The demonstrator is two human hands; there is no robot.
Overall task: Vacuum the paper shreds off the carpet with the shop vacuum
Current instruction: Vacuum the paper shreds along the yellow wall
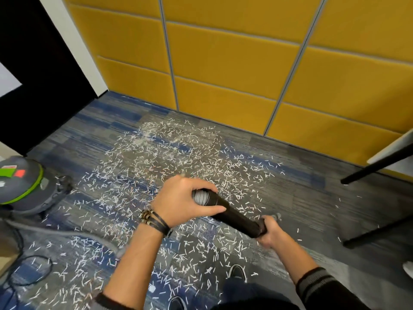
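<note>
White paper shreds (169, 157) lie scattered over the blue-grey carpet (290, 198), from the yellow wall back to my shoes. My left hand (181, 200) grips the grey ribbed hose end (200, 196) where it meets a black tube (234, 217). My right hand (269, 231) grips the tube's other end, low and to the right. The tube is held above the carpet, slanting down to the right. The shop vacuum (24, 184), dark grey with a green band, stands at the left edge. Its grey hose (67, 233) trails across the floor toward me.
A yellow padded wall (234, 70) closes the far side. Black table legs (377, 164) slant in at the right. A black power cord (31, 269) loops on the floor at lower left. A dark door frame (33, 74) stands at the left. My shoes (237, 272) are below.
</note>
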